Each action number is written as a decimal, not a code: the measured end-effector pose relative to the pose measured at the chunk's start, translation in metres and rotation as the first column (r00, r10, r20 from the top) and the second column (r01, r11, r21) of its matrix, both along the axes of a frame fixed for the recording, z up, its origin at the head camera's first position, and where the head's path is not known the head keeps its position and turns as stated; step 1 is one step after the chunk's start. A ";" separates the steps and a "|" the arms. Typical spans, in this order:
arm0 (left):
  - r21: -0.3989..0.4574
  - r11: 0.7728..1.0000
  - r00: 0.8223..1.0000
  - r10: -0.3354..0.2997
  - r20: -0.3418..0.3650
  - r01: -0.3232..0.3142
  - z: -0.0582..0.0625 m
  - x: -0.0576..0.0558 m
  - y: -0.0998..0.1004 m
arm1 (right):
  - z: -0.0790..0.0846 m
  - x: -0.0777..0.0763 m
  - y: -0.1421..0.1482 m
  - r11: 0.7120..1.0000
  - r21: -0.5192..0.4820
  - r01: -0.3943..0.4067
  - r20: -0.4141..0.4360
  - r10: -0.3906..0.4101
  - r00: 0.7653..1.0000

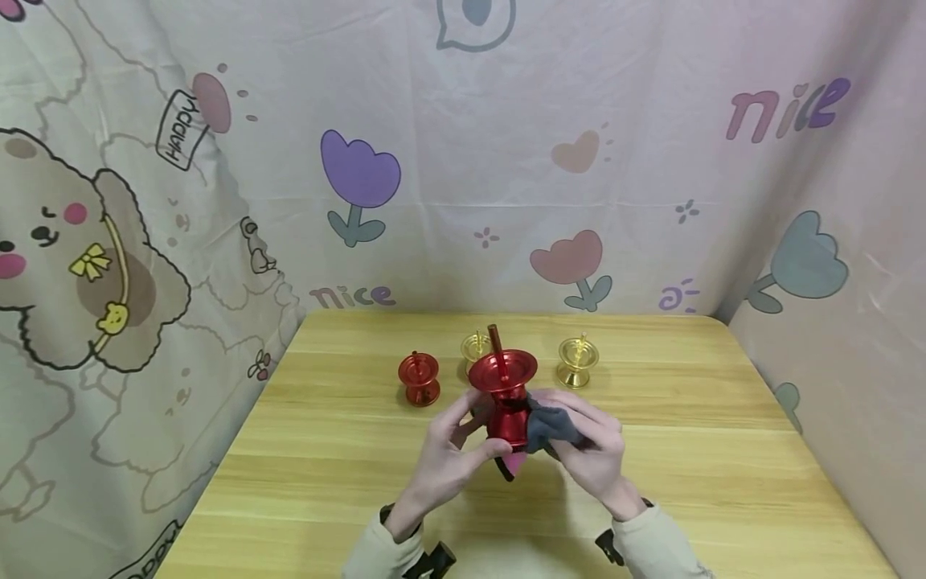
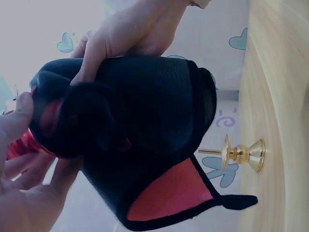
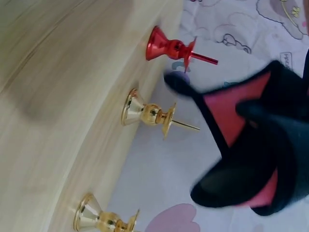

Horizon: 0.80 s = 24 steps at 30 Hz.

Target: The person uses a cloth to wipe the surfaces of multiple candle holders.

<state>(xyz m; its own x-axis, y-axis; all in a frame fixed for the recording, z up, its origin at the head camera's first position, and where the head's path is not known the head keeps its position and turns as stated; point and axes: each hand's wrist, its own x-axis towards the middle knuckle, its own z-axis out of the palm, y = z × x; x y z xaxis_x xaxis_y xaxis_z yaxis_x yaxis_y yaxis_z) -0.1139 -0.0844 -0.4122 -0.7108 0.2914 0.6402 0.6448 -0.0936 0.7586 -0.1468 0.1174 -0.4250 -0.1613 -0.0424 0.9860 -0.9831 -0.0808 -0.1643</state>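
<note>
Above the near half of the table, both hands meet at a large red metal candlestick with a wide dish and a tall thin spike, tilted slightly. My left hand grips its base from the left, thumb in front. A dark grey cloth with black edging and pink lining is pinched in my right hand against the candlestick's right side. In the left wrist view the cloth covers most of the candlestick, and a pink flap with a black loop hangs down. The right wrist view shows its loose folds close up.
Behind the hands stand a smaller red candlestick at left, a gold one partly hidden by the held candlestick, and another gold one at right. The wooden table meets printed curtains at the back and sides.
</note>
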 end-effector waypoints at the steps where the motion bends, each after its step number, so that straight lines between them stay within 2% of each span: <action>1: 0.008 1.000 1.000 -0.008 0.006 0.008 0.000 0.000 -0.001 | -0.001 0.000 0.001 0.999 -0.017 -0.028 0.042 0.029 0.999; 4: -0.022 1.000 1.000 -0.015 -0.003 0.015 0.001 0.001 0.000 | -0.004 0.001 -0.001 0.997 -0.072 -0.033 0.111 0.041 0.993; 7: -0.069 0.997 0.999 0.031 -0.019 -0.032 0.004 0.003 0.002 | -0.003 0.001 -0.006 0.995 -0.092 0.044 0.080 -0.037 0.996; 10: -0.079 0.993 0.996 0.086 0.000 -0.085 0.007 0.005 0.003 | 0.001 0.003 -0.012 0.987 -0.081 0.140 0.000 -0.141 0.990; 12: -0.075 0.991 0.993 0.112 0.038 -0.109 0.009 0.007 0.003 | 0.005 0.005 -0.015 0.978 -0.073 0.193 -0.064 -0.198 0.978; 16: -0.095 0.984 0.986 0.155 0.062 -0.149 0.011 0.010 0.002 | 0.014 0.009 -0.018 0.957 -0.047 0.288 -0.215 -0.291 0.932; 18: -0.106 0.978 0.979 0.187 0.078 -0.179 0.012 0.012 0.001 | 0.017 0.010 -0.019 0.948 -0.027 0.316 -0.273 -0.311 0.910; 20: -0.109 0.974 0.974 0.208 0.086 -0.198 0.012 0.013 0.001 | 0.019 0.010 -0.019 0.944 -0.003 0.330 -0.303 -0.315 0.899; 22: -0.105 0.974 0.973 0.211 0.095 -0.201 0.012 0.012 0.001 | 0.018 0.009 -0.017 0.949 0.011 0.314 -0.300 -0.296 0.907; 24: -0.085 0.982 0.977 0.178 0.115 -0.169 0.011 0.011 0.000 | 0.015 0.008 -0.014 0.961 0.023 0.276 -0.255 -0.261 0.931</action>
<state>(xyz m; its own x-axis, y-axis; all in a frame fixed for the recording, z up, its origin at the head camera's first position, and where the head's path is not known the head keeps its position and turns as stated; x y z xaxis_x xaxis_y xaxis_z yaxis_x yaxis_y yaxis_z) -0.1026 -0.0840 -0.4013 -0.8261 0.2001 0.5268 0.5486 0.0714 0.8330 -0.1388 0.1033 -0.4099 0.0742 -0.0891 0.9933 -0.9767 0.1944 0.0904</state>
